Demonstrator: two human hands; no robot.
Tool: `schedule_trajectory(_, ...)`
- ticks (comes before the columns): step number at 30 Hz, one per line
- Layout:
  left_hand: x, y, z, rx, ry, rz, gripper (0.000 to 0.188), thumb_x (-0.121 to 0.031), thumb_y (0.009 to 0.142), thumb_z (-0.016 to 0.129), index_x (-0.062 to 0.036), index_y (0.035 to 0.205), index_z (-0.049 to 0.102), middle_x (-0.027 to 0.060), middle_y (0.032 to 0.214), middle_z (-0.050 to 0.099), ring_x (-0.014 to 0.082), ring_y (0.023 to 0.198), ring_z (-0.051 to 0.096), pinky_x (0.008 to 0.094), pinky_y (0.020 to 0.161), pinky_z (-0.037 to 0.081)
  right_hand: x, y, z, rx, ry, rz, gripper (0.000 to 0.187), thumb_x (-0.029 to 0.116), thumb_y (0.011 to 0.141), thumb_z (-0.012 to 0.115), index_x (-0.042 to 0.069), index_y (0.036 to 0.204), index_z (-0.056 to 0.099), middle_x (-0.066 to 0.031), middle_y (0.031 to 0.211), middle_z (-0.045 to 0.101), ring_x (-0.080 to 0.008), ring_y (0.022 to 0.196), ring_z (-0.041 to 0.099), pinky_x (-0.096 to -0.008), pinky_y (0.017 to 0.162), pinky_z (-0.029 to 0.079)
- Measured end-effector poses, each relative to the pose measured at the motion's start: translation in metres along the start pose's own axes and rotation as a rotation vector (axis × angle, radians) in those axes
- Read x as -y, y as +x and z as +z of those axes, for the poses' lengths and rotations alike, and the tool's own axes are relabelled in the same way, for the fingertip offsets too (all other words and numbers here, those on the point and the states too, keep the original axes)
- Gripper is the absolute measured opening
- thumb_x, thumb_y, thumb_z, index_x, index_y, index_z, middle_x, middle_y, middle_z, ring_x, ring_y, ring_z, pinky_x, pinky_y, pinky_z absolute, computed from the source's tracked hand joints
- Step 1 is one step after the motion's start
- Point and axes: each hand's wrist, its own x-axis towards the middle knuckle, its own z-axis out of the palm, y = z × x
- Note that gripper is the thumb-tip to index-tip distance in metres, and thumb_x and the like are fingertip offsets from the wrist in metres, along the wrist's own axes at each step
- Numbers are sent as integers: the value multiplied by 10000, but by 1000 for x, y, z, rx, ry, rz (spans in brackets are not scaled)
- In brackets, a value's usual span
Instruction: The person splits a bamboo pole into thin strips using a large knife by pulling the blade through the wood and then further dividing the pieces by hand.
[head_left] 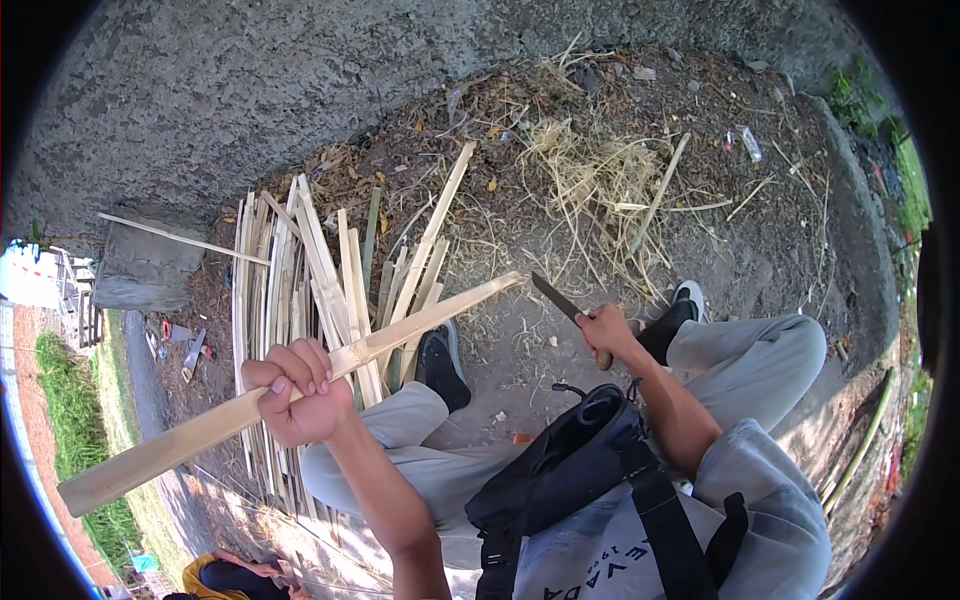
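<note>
My left hand [305, 392] is wrapped round a long pale bamboo strip [165, 455]. The strip slants from the lower left up to a narrower tip near the middle of the view. In my right hand [606, 332] is a knife [556, 297] with a dark blade and a brownish handle. Its blade points up and left, with the tip close beside the strip's far end; whether they touch I cannot tell. Beneath and beyond my left hand lies a pile of split bamboo strips [325, 270] on the ground.
A tangle of thin shavings [590, 170] lies ahead on the dirt. A rough grey wall [250, 90] rises beyond, with a stone block [150, 262] at left. A saw [193, 355] rests farther left. Another person [235, 578] is at the lower left. A black bag [560, 460] hangs at my front.
</note>
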Motion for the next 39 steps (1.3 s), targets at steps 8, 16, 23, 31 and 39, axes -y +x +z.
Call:
schedule_trajectory(8,15,-7,15,101,19,-76,148,-79,732,469,-79,656,342,63,483,348,120,383,270,259,386,233,20,-11,0,42,153,56,436,302,893,540,0,589,621,-91,498,596,-205,442,608,-341,527,516)
schedule_trajectory(16,16,-8,20,121,44,-85,160,-86,732,462,-93,648,325,41,474,332,110,372,271,251,389,247,10,2,16,91,268,46,352,209,901,554,-52,669,603,-103,548,578,-174,418,552,-326,386,444)
schedule_trajectory(23,16,-12,25,200,-38,-123,125,-49,737,474,-67,679,364,64,509,383,126,432,309,273,425,257,-13,15,31,111,202,67,421,253,900,515,-36,606,601,-110,496,583,-212,412,590,-347,433,500)
schedule_trajectory(31,18,-15,25,211,-28,-80,112,-45,732,471,-63,682,372,69,505,378,132,419,307,279,422,259,-18,14,37,32,-195,26,452,300,898,528,-52,631,625,-152,522,610,-283,530,662,-386,570,556)
schedule_trajectory(39,-1,-6,34,9,71,-40,166,-74,824,459,-66,682,372,86,500,389,146,386,336,262,368,300,-35,21,41,-103,-317,-160,442,324,881,528,-24,644,661,-202,592,621,-370,627,652,-429,686,547)
